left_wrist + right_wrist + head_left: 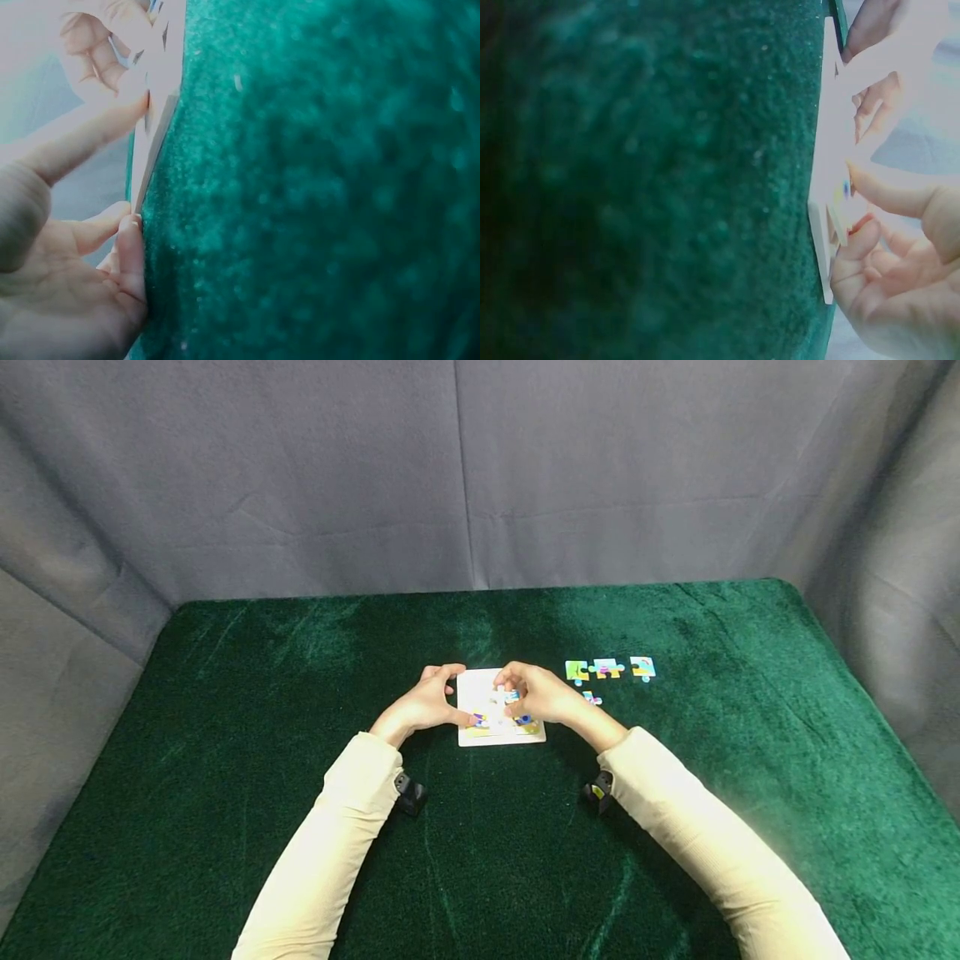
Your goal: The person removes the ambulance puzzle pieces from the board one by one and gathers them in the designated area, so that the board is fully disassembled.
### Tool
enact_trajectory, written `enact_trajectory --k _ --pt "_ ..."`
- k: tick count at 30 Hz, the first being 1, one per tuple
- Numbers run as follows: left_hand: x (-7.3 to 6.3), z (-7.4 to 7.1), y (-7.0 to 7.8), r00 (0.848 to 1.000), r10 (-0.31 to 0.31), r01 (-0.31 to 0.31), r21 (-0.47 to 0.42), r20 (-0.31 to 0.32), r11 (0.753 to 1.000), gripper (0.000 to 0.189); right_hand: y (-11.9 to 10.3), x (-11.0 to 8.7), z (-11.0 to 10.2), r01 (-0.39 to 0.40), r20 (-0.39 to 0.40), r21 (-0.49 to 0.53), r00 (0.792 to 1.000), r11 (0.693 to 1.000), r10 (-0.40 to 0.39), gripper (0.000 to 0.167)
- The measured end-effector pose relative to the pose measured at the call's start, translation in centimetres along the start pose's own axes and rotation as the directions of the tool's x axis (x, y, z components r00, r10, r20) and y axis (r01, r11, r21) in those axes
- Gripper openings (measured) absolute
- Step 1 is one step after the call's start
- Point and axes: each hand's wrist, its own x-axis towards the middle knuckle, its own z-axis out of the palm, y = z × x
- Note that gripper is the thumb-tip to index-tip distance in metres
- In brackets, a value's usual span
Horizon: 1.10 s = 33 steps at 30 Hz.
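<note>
While the left hand [429, 700] grips the left side of a white puzzle board [474, 687], its thumb on the face and its other fingers at the edge by the far left corner, the right hand [546, 695] pinches a small puzzle piece [841, 212] between thumb and fingers over the right part of the board. The right wrist view shows that piece tilted just over the face, with yellow and blue on it; whether it touches the surface there cannot be told. The board lies flat on the green cloth of the table [285, 735], about midway between the table's left and right edges and towards its far edge. Along the board's near edge, coloured printing shows at the near left corner, beside the left thumb, and at the near right corner, below the right hand. Towards the table's right edge, well apart from the board, three loose pieces stand in a row: a green one [575, 670], a pale blue and pink one [606, 667] just beside it, and a yellow and blue one [642, 667] at the right end. A fourth piece [593, 698], partly hidden, lies near the right wrist.
</note>
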Motion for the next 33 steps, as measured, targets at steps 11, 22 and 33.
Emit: enact_trajectory --k 11,22,33 --pt "-0.2 0.4 0.4 0.999 -0.047 0.047 0.029 -0.002 0.998 0.091 0.0 0.1 0.1 -0.017 0.004 0.012 1.000 1.000 0.017 0.033" --pt "-0.1 1.1 0.6 0.998 0.011 -0.003 0.131 -0.060 0.991 0.098 0.2 0.1 -0.1 -0.054 0.010 0.140 0.999 0.989 0.053 0.036" --pt "-0.1 1.1 0.6 0.998 0.007 0.001 0.130 -0.055 0.992 0.098 -0.1 0.1 0.1 -0.096 -0.075 0.130 0.992 0.987 0.106 0.021"
